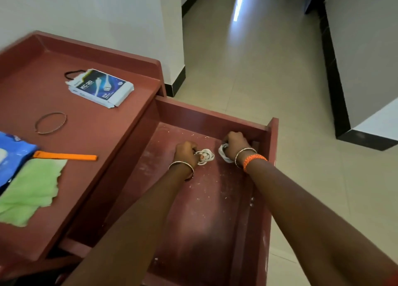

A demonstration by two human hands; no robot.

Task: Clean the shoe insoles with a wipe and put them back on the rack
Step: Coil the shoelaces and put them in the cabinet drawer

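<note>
Reddish-brown wooden cabinet top (pixel 90 134) and open drawer (pixel 204 199), the latter flecked white. At 9 o'clock: pale green cloth (pixel 30 190), blue wipes pack (pixel 13 154), orange flat strip (pixel 64 156). At 11 o'clock: white box printed dark blue (pixel 100 87). Centre: white coiled cables (pixel 205 156).

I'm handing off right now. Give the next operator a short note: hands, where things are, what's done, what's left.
Left hand: grips a coiled white cable inside the open drawer.
Right hand: grips a second white coil by the drawer's far corner.
On the cabinet top: blue wipes pack, green cloth, orange strip, bangle, cable box.
Done: nothing of the cleaning shows.
Left: no insoles, shoes or rack in view; find them, wipe them, return them.
</note>
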